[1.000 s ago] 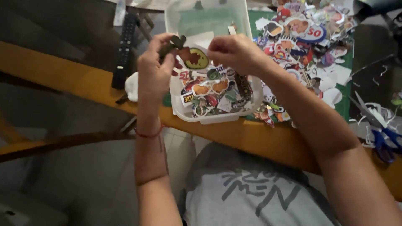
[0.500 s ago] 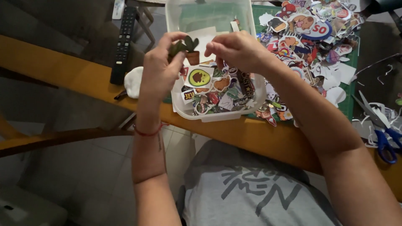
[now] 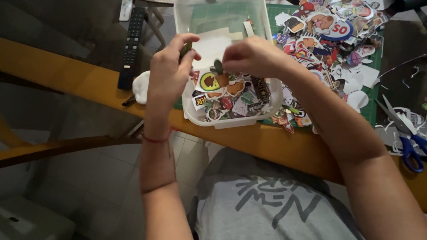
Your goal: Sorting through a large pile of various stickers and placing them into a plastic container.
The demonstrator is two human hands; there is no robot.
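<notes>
My left hand (image 3: pixel 171 73) is raised over the left edge of a clear plastic tub (image 3: pixel 231 123) and pinches a small dark green sticker piece (image 3: pixel 186 48) between thumb and forefinger. My right hand (image 3: pixel 251 55) hovers over the tub's middle, its fingertips pinched on a small dark cut-out (image 3: pixel 218 66). The two hands are a few centimetres apart. Under them, several colourful cut-out stickers (image 3: pixel 222 95) lie in the tub. A red thread is tied around my left wrist.
A heap of cut-out stickers (image 3: pixel 327 31) covers a green cutting mat (image 3: pixel 371 111) right of the tub. Blue-handled scissors (image 3: pixel 407 149) lie among paper scraps at far right. A black remote (image 3: pixel 131 44) and a white lump (image 3: pixel 141 86) sit left of the tub on the wooden table (image 3: pixel 66 75).
My hands were together on one green sticker; they have drawn apart, each pinching a small piece. Both sit slightly lower over the tub.
</notes>
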